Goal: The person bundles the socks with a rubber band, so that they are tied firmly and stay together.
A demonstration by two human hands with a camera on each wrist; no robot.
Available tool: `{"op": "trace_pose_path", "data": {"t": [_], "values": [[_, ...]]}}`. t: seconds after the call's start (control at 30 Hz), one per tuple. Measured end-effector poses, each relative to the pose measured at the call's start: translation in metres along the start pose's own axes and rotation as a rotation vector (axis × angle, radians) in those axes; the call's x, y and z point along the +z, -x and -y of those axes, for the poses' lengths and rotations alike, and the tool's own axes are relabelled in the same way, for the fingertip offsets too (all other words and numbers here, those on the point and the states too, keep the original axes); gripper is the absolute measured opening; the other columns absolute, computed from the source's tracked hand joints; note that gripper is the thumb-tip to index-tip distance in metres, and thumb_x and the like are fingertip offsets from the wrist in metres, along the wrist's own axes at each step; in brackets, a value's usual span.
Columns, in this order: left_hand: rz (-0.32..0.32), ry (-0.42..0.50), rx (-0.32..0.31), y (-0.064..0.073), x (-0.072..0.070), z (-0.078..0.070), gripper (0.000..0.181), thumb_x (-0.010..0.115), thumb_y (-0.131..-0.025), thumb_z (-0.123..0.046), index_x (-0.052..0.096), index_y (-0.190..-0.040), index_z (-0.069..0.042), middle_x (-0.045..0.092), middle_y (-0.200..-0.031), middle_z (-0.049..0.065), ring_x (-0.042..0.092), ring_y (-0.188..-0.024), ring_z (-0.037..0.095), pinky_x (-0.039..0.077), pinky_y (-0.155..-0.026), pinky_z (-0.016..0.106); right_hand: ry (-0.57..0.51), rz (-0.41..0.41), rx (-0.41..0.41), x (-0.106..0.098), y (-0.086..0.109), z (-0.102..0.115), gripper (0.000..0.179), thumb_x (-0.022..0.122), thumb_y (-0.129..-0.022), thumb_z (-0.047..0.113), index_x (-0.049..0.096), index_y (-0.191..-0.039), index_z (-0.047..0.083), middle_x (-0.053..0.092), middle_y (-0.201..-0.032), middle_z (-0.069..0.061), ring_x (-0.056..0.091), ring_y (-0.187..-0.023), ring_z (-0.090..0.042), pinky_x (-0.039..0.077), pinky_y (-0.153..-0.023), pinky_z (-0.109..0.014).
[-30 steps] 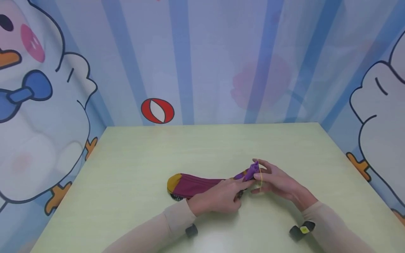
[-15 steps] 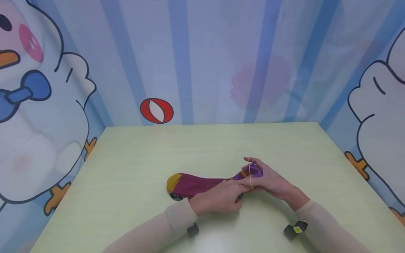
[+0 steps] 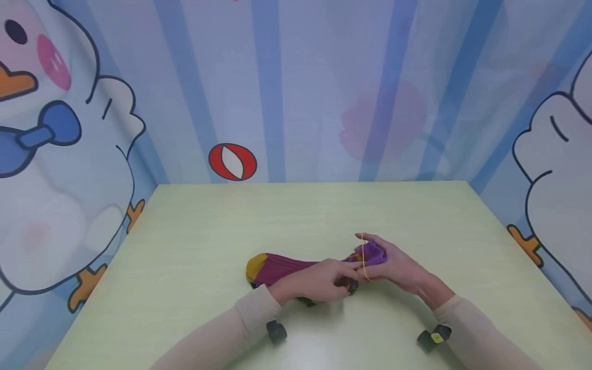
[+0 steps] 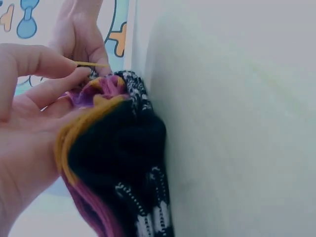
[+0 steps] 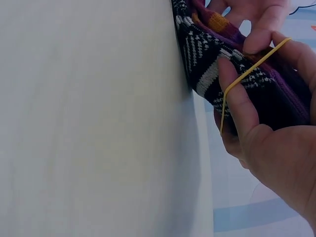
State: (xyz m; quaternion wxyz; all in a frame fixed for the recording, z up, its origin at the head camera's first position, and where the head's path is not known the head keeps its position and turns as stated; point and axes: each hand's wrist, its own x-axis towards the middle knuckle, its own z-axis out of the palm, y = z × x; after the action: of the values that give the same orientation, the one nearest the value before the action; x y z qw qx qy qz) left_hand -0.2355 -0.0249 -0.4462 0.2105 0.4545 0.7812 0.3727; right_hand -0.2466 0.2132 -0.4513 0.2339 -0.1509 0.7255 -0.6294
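A pair of socks point(image 3: 287, 264) lies stacked on the table, maroon with a mustard toe above and black-and-white patterned knit below. The patterned sock point(image 5: 197, 47) shows in the right wrist view. My right hand point(image 3: 400, 264) grips the bunched purple cuff end point(image 3: 375, 253) between thumb and fingers. A thin yellow rubber band point(image 5: 254, 66) is stretched across that hand's thumb and finger, over the socks. My left hand point(image 3: 319, 280) holds the socks just left of the band, its index fingertip close to the band. The left wrist view shows the folded sock point(image 4: 118, 143) beside the palm.
The pale green table point(image 3: 199, 221) extends around the hands. Behind it hangs a blue striped backdrop point(image 3: 310, 92) with cartoon ducks at both sides. Dark wrist devices point(image 3: 276, 331) hang under the sleeves.
My right hand moves left, bringing the rubber band over the cuff end and past it. My left hand shifts slightly, and more of the dark lower sock shows beneath it.
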Motion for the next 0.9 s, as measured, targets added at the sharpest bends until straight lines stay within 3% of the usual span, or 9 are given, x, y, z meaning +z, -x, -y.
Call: {"op": "trace_pose_path", "data": {"t": [0.13,0.27,0.4,0.6,0.67,0.77,0.9], "values": [[-0.029,0.127,-0.053,-0.001,-0.004,0.002,0.037,0.056,-0.094,0.004,0.067,-0.129,-0.003,0.056,-0.142,0.006,0.054,-0.094,0.001,0.042,-0.066,0.016,0.026,0.008,-0.006,0.000,0.001,-0.001,0.090,0.080,-0.084,0.007,0.027,-0.156,0.005,0.046,-0.140,-0.023,0.050,-0.121,-0.033,0.055,-0.089,-0.039],[-0.046,0.204,-0.105,-0.002,-0.004,0.003,0.031,0.056,-0.094,0.005,0.071,-0.121,-0.002,0.051,-0.147,0.008,0.049,-0.126,0.008,0.047,-0.080,0.017,0.064,0.028,-0.044,0.001,0.001,-0.002,0.083,0.080,-0.083,0.008,0.034,-0.151,-0.001,0.052,-0.136,-0.024,0.054,-0.120,-0.034,0.054,-0.090,-0.038],[-0.082,0.246,-0.116,-0.001,-0.003,0.004,0.026,0.051,-0.095,0.007,0.070,-0.110,-0.002,0.053,-0.145,0.010,0.050,-0.126,0.012,0.047,-0.087,0.019,0.091,0.025,-0.045,-0.001,0.001,-0.003,0.079,0.081,-0.082,0.009,0.038,-0.147,-0.004,0.055,-0.133,-0.023,0.054,-0.119,-0.033,0.053,-0.091,-0.037],[-0.199,0.342,-0.139,-0.002,-0.001,0.009,0.032,0.041,-0.097,0.014,0.062,-0.114,-0.002,0.063,-0.115,0.006,0.062,-0.105,0.012,0.052,-0.090,0.025,0.083,0.021,-0.020,-0.004,0.004,-0.005,0.084,0.082,-0.082,0.009,0.035,-0.151,-0.001,0.051,-0.134,-0.023,0.053,-0.118,-0.033,0.052,-0.092,-0.037],[-0.205,0.291,-0.150,-0.003,0.000,0.011,0.032,0.043,-0.099,0.011,0.066,-0.116,-0.003,0.065,-0.114,0.003,0.062,-0.103,0.009,0.051,-0.090,0.024,0.083,0.025,-0.015,-0.005,0.005,-0.006,0.085,0.082,-0.082,0.010,0.034,-0.152,0.000,0.051,-0.134,-0.023,0.053,-0.118,-0.033,0.052,-0.092,-0.037],[-0.180,0.119,-0.139,-0.005,0.000,0.012,0.029,0.048,-0.102,0.003,0.071,-0.117,-0.006,0.069,-0.113,0.001,0.060,-0.101,0.005,0.049,-0.089,0.021,0.081,0.034,-0.013,-0.006,0.005,-0.006,0.084,0.081,-0.083,0.010,0.034,-0.152,0.001,0.051,-0.135,-0.023,0.053,-0.118,-0.034,0.052,-0.092,-0.038],[-0.116,-0.079,-0.088,-0.006,0.002,0.010,0.032,0.048,-0.103,-0.002,0.070,-0.126,-0.008,0.064,-0.125,0.004,0.057,-0.112,0.009,0.045,-0.094,0.020,0.069,0.056,-0.018,-0.007,0.005,-0.006,0.085,0.081,-0.084,0.011,0.033,-0.153,0.002,0.047,-0.140,-0.024,0.052,-0.121,-0.035,0.052,-0.093,-0.038]]}}
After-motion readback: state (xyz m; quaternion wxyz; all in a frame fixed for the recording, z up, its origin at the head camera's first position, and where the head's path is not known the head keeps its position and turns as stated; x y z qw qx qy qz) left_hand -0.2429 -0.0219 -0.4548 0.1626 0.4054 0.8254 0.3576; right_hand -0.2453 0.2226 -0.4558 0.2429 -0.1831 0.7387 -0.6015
